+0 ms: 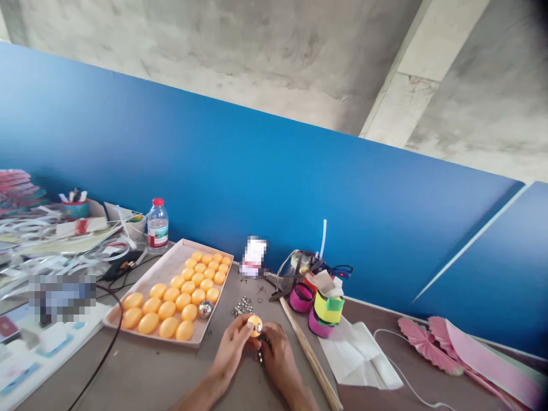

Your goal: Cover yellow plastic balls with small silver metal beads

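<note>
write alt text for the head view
A left hand holds an orange ball, with small shiny pieces at the right hand beside it. Left of them, a desktop tray contains many more orange balls and one silver ball; a blue partition rises behind.

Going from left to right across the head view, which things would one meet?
Teal pen cup, red-capped bottle, silver ball, left hand, held orange ball, right hand, yellow band, pink pleated piece.
</note>
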{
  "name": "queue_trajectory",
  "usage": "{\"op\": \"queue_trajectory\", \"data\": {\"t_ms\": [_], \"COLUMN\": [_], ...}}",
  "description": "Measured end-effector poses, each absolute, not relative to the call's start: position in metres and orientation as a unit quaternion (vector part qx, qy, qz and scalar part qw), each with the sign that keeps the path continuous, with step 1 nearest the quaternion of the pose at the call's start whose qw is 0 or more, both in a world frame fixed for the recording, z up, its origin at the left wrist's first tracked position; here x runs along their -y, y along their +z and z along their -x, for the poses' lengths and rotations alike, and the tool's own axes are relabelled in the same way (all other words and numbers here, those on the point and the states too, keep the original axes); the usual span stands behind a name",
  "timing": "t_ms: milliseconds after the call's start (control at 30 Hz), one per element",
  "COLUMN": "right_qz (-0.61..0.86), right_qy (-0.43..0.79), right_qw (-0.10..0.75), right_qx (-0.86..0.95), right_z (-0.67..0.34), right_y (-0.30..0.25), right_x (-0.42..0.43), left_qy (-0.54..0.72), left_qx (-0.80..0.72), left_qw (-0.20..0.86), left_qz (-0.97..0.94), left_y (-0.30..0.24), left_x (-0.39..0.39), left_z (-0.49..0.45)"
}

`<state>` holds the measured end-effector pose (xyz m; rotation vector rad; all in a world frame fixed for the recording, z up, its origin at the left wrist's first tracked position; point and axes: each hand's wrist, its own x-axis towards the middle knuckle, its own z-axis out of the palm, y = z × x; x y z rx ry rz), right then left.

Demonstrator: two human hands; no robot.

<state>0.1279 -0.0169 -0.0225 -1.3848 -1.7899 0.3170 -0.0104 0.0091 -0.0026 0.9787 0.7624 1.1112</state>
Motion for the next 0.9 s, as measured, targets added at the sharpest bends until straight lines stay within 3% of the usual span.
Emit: {"op": "queue_trajectory", "data": {"t_ms": [900], "right_qz": [0.588], "right_qy": [0.063], "right_qw": [0.334], "right_qx": [0.734], "right_z": [-0.129], "right_y": [-0.019], "right_x": [0.019], "left_qy": [0.482], "left_qx": [-0.328], "left_qw": [0.701], "left_qz": [-0.412], "left_y": [0.004], "left_x": [-0.004], "left_z": [0.007]}}
